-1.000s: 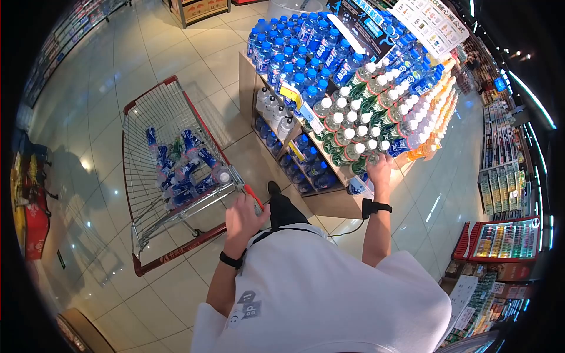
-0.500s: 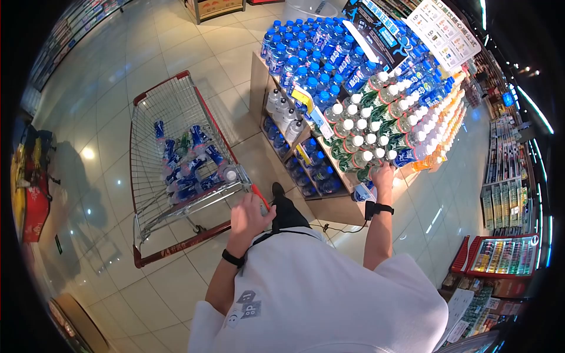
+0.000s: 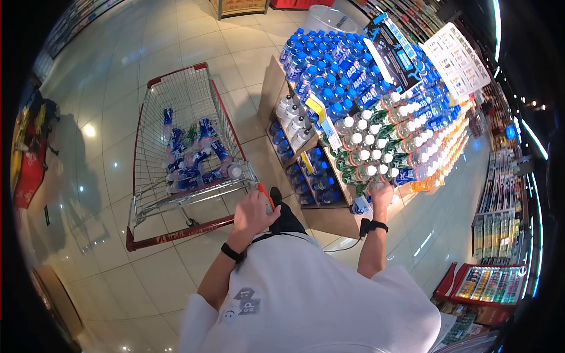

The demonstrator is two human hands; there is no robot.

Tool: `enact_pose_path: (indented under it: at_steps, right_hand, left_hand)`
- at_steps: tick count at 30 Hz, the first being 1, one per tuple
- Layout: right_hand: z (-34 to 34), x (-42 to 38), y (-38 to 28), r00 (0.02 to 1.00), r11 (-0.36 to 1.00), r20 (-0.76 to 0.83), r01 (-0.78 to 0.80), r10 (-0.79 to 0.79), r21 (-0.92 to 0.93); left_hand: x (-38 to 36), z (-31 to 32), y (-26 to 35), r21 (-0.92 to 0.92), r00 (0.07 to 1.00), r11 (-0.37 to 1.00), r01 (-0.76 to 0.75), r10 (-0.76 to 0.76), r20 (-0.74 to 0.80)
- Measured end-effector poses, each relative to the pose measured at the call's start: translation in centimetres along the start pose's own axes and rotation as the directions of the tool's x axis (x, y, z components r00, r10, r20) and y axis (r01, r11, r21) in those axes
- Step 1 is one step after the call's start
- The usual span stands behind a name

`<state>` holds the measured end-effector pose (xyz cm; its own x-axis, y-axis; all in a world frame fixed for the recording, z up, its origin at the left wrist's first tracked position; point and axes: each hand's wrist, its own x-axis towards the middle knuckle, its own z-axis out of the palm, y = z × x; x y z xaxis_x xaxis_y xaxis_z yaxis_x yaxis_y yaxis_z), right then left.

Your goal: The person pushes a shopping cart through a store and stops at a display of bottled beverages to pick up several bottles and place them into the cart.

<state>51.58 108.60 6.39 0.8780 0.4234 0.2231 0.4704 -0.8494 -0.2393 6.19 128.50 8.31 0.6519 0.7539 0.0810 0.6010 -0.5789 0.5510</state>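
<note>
One head-worn fisheye camera is looking steeply down from above, facing forward, cart (image 3: 188,147) left, bottle display (image 3: 376,117) right.

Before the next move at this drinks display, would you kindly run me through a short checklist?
1. Left hand on the red handle of the wire shopping cart: ok.
2. Right hand on a white-capped green-label bottle at the display's lower edge: ok.
3. Firm grip on that bottle: cannot tell.
4. Room in the cart beside the blue-label bottles: ok.
5. Neighbouring bottles upright: ok.
</note>
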Motion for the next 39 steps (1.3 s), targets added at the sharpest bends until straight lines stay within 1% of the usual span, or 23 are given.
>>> enact_pose_path:
  at_steps: [2,4,6,7,9,12,14,16,17,20,22,24,26,27,28,29,32,33,34,36,37,38,39]
  right_hand:
    - [-0.4,-0.1,0.1,0.998,0.999,-0.065,-0.023,0.025,0.023]
    - [-2.5,-0.7,-1.6,0.995,1.000,-0.097,0.026,-0.024,0.017]
    - [-5.0,-1.2,-3.3,0.986,0.996,-0.165,0.015,-0.001,0.084]
    - [-6.5,-1.3,-4.1,0.986,0.996,-0.164,0.017,-0.003,0.083]
    - [-9.0,-1.2,-5.8,0.970,0.992,-0.208,0.122,-0.127,-0.040]
    - [-10.8,-0.2,-6.3,0.975,0.983,-0.154,0.141,-0.159,-0.119]
    - [-11.8,-0.5,-7.5,0.966,0.980,-0.186,0.162,-0.181,-0.112]
    - [-13.5,-1.4,-10.4,0.993,0.992,-0.057,0.102,-0.107,-0.078]
    - [-13.8,-1.9,-11.6,0.992,0.991,-0.044,0.119,-0.122,-0.059]
    - [-13.3,-2.6,-14.2,0.969,0.972,0.084,0.230,-0.233,0.046]
    - [-11.1,-2.8,-15.4,0.954,0.962,0.123,0.270,-0.274,0.042]
    - [-10.0,-3.7,-17.8,0.921,0.936,0.169,0.337,-0.350,0.102]
    - [-8.5,-4.4,-20.1,0.880,0.892,0.175,0.408,-0.441,0.194]
    - [-7.4,-4.7,-21.0,0.855,0.855,0.137,0.462,-0.500,0.236]
    - [-8.2,-5.6,-23.2,0.847,0.844,0.109,0.489,-0.520,0.221]
    - [-7.9,-6.1,-24.6,0.831,0.810,0.081,0.508,-0.550,0.293]
    - [-7.8,-7.0,-28.3,0.749,0.639,-0.076,0.610,-0.659,0.469]
    - [-7.9,-7.4,-29.3,0.740,0.594,-0.097,0.605,-0.666,0.531]
    - [-8.1,-7.8,-30.3,0.737,0.590,-0.098,0.606,-0.668,0.534]
    - [-8.3,-8.6,-32.1,0.699,0.435,-0.232,0.634,-0.677,0.640]
    - [-7.9,-9.2,-32.5,0.725,0.453,-0.193,0.591,-0.661,0.667]
    - [-7.6,-9.7,-33.0,0.721,0.447,-0.194,0.592,-0.665,0.671]
    - [-7.3,-10.3,-33.6,0.691,0.402,-0.189,0.597,-0.698,0.695]
  left_hand:
    - [0.0,0.1,0.0,0.032,1.000,0.999,-0.009,0.008,0.025]
    - [-0.1,0.2,-0.1,0.041,1.000,0.999,0.000,-0.001,0.027]
    - [-0.1,0.2,0.0,0.051,0.999,0.999,-0.003,0.001,0.039]
    - [-0.1,0.2,0.0,0.059,0.999,0.998,-0.001,-0.002,0.052]
    - [0.0,0.2,0.0,0.067,0.998,0.998,0.000,-0.004,0.067]
    - [0.0,0.2,0.0,0.067,0.999,0.998,-0.012,0.009,0.047]
    - [0.0,0.0,0.0,0.063,0.998,0.998,-0.001,-0.003,0.061]
    - [-0.1,0.2,-0.1,0.056,1.000,0.998,-0.003,0.002,0.025]
    - [-0.1,0.3,-0.1,0.051,1.000,0.999,-0.012,0.013,-0.006]
    - [0.0,0.1,0.0,0.039,1.000,0.999,-0.009,0.009,-0.003]
    - [-0.2,0.2,-0.1,0.017,1.000,1.000,-0.004,0.004,-0.013]
    - [-0.1,0.1,0.0,-0.007,1.000,1.000,0.001,-0.001,-0.031]
    - [-0.1,0.0,0.0,-0.011,1.000,1.000,0.013,-0.013,-0.001]
    - [-0.1,0.0,0.0,-0.010,1.000,1.000,0.021,-0.021,-0.006]
    - [-0.1,0.1,0.0,-0.013,1.000,1.000,0.010,-0.010,-0.010]
    - [-0.1,0.3,0.0,-0.016,1.000,1.000,-0.002,0.002,-0.014]
    - [-0.2,0.8,-0.3,0.012,0.999,1.000,-0.028,0.029,-0.043]
    - [-0.1,0.7,-0.3,0.015,0.999,1.000,-0.024,0.025,-0.047]
    - [-0.1,0.5,-0.2,0.017,0.999,1.000,-0.019,0.019,-0.026]
    - [-0.1,0.4,-0.1,0.023,1.000,1.000,-0.008,0.009,-0.009]
    - [-0.2,0.6,-0.2,0.021,1.000,1.000,-0.016,0.017,-0.016]
    - [-0.2,0.7,-0.3,0.017,0.999,1.000,-0.023,0.024,-0.024]
    - [-0.3,0.7,-0.3,0.020,0.999,1.000,-0.017,0.017,-0.027]
